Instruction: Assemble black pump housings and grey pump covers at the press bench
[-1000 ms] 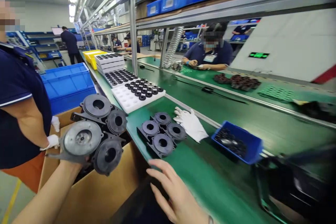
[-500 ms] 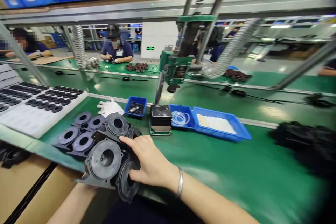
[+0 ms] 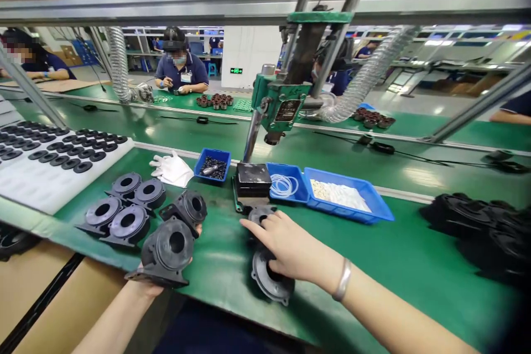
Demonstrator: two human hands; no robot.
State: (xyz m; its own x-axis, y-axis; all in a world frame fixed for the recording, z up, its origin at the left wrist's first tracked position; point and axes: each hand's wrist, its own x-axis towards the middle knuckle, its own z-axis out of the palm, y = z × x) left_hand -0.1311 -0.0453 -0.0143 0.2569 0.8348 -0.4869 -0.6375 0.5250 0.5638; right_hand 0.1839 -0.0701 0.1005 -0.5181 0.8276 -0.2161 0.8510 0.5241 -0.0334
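2 black housings (image 3: 158, 254) held in grip of left hand (image 3: 152, 289), left of green press (image 3: 286, 110); 2 other housings (image 3: 262, 281) held by right hand (image 3: 288, 246), in front of press.

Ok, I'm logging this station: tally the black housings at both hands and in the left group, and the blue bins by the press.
Black housings: 8 (4 grouped, 2 in left hand, 2 at right hand)
Blue bins: 3
Total: 11

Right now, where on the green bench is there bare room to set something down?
Widest: the green benchtop between the right hand and heaped black parts at far right. Smaller: between the left hand and right hand. Crowded: the left end, with round black housings beside the flat white tray.
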